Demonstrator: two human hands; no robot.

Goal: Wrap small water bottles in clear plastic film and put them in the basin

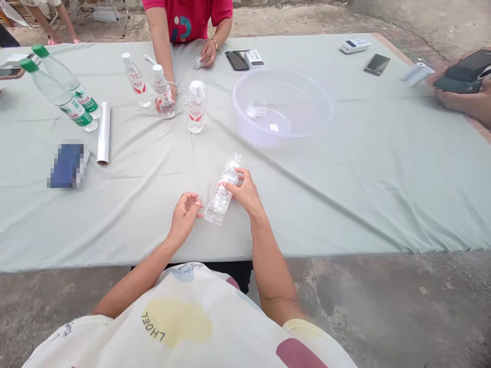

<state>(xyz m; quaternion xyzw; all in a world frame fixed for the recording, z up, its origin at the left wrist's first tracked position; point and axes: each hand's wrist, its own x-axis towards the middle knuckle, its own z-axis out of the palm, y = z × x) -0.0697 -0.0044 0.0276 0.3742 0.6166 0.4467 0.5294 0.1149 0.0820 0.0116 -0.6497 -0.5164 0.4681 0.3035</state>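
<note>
Your right hand [245,191] grips a small water bottle [223,191] wrapped in clear film, fingers closed around its upper part. The bottle lies tilted on the desk [345,194], cap end pointing away from you, near the front edge. Your left hand [184,214] rests just beside the bottle's lower end, its fingertips pinched together; you cannot tell whether they hold a bit of film.

Farther across the desk stands a film-wrapped bottle [196,106], upright, just left of a clear plastic basin [303,87] that has a scrap of crumpled film inside. A roll of cling film [103,133] lies to the left, beside two large green-capped bottles [61,92] lying tilted.

Opposite you, a person in a red shirt [192,18] has one hand around a small upright bottle [163,92], with another small bottle [134,80] beside it. A black phone [237,60] lies near that person's other hand, and another phone [377,64] lies toward the far right.
</note>
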